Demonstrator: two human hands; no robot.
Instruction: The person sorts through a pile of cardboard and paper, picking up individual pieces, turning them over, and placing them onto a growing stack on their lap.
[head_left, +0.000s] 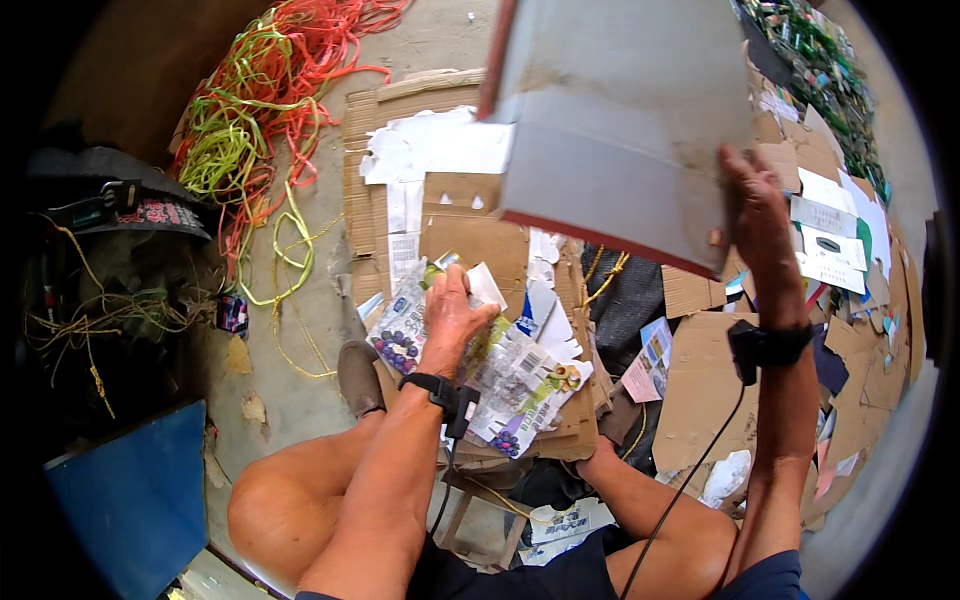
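A large grey panel (622, 157) with dark red edges is raised at the upper middle, tilted. My right hand (754, 199) grips it by its right edge, and it looks slightly blurred. Lower down, my left hand (454, 311) has its fingers bent over a flattened printed carton (525, 382) with pictures of berries. This carton lies on a stack of flattened brown cardboard (469, 225) between my feet. Torn white paper facing (442, 146) covers part of the stack. The fingertips of my left hand are partly hidden by the carton.
Red and yellow-green plastic strapping (255, 112) is heaped at the upper left. Loose cardboard and paper (705, 375) spread along the right, with green bottles (832, 82) beyond. A blue panel (142, 480) stands at lower left. Yellow rope (607, 274) lies beside the stack.
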